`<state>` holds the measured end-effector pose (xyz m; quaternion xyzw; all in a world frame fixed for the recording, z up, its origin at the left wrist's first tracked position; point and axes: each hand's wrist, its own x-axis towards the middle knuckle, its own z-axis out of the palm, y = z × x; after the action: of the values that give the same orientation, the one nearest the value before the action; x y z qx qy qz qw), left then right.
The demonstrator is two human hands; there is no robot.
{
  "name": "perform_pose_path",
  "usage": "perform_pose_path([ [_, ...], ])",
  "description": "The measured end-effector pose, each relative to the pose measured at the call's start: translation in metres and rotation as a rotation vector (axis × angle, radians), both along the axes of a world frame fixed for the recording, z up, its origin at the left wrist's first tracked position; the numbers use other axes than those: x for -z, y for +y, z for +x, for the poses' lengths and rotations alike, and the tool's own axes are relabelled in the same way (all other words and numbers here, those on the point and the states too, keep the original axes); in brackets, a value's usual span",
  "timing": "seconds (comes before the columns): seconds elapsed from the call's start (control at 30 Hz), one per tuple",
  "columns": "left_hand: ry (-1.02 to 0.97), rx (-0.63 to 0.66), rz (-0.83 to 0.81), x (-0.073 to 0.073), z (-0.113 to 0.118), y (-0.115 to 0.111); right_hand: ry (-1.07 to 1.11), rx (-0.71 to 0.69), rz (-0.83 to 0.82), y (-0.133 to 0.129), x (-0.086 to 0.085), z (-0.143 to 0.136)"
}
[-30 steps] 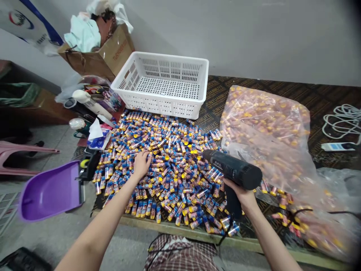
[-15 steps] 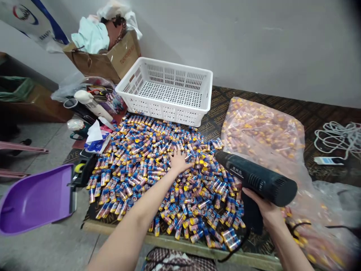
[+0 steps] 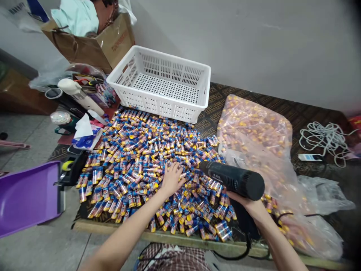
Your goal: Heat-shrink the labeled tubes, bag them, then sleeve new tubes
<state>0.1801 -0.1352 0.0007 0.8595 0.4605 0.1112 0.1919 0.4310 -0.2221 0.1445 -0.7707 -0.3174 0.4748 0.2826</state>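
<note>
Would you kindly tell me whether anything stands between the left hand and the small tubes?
Nothing visible does: the left hand is spread directly over the blue-and-yellow tubes. The black blower in the right hand is off to the right, not between them.

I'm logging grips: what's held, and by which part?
The right hand grips the black heat gun by its handle; the left hand, spread over small tubes, seems empty.

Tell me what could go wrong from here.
The blower points toward the left hand; if it blows hot, it might burn it.
Some tubes lie close to the table's front edge, so a careless sweep could knock them off.
The cord loops by that edge and might snag.
</note>
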Motion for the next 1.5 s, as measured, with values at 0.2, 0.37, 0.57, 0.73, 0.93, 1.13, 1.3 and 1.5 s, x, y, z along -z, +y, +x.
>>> perform_pose_path([
  [0.2, 0.008, -0.335, 0.022, 0.015, -0.080, -0.032, 0.014, -0.074, -0.035, 0.011, -0.011, -0.008],
  [0.37, 0.076, -0.574, 0.086, 0.030, -0.137, -0.067, 0.065, -0.094, -0.064, 0.042, 0.004, -0.024],
  [0.57, 0.182, -1.124, 0.089, 0.052, -0.181, -0.092, 0.208, -0.151, -0.037, 0.084, 0.020, -0.047],
  [0.73, 0.214, -1.200, 0.079, 0.067, -0.193, -0.092, 0.302, -0.133, 0.008, 0.119, 0.027, -0.075],
  [0.93, 0.210, -1.181, 0.066, 0.069, -0.192, -0.077, 0.324, -0.201, -0.035, 0.157, 0.026, -0.104],
  [1.13, 0.230, -1.184, 0.049, 0.068, -0.193, -0.074, 0.261, -0.275, 0.038, 0.179, 0.013, -0.113],
  [1.3, 0.224, -1.179, 0.031, 0.065, -0.193, -0.074, 0.215, -0.266, 0.135, 0.215, 0.015, -0.131],
  [1.5, 0.222, -1.155, -0.017, 0.064, -0.194, -0.070, 0.260, -0.428, 0.123, 0.234, 0.016, -0.176],
])
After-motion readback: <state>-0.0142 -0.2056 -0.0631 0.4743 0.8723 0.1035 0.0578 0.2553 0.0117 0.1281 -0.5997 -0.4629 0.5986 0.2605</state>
